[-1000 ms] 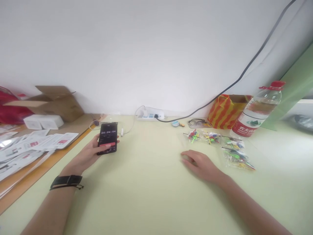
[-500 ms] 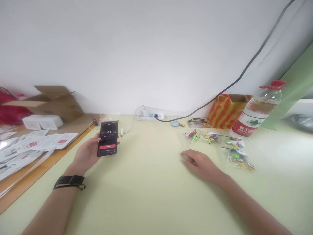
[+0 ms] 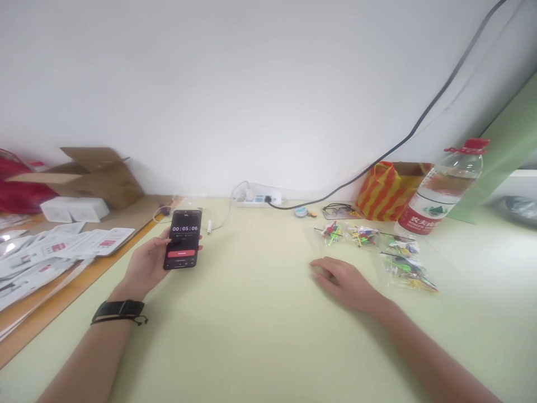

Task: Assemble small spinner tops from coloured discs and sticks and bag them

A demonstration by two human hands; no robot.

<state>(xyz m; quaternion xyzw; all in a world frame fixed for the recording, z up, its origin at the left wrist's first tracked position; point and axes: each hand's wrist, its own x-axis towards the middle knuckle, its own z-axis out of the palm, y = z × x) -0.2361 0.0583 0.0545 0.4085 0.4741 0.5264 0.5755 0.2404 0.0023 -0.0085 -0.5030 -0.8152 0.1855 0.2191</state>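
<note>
My left hand [image 3: 146,260] is closed around a black smartphone [image 3: 183,240], holding it upright with the screen towards me. White digits on the screen read 00:05:06, above a red bar. A black band [image 3: 121,308] and a thin cord circle my left wrist. On the right, my right hand [image 3: 342,282] rests on the pale green tabletop [image 3: 251,324], its fingers curled loosely inward and nothing seen in them. Closest to it are several clear plastic packets [image 3: 409,271] of small colourful plastic pieces.
A water bottle [image 3: 440,196] with a red cap stands by a striped bag [image 3: 381,190]. Glasses [image 3: 335,209] and a power strip [image 3: 260,197] lie along the wall. At left are a cardboard box [image 3: 100,179], white blocks [image 3: 75,209] and flat printed packs [image 3: 54,252].
The smartphone has shifted slightly left and down in my left hand, tilting a little. My right hand stays where it was.
</note>
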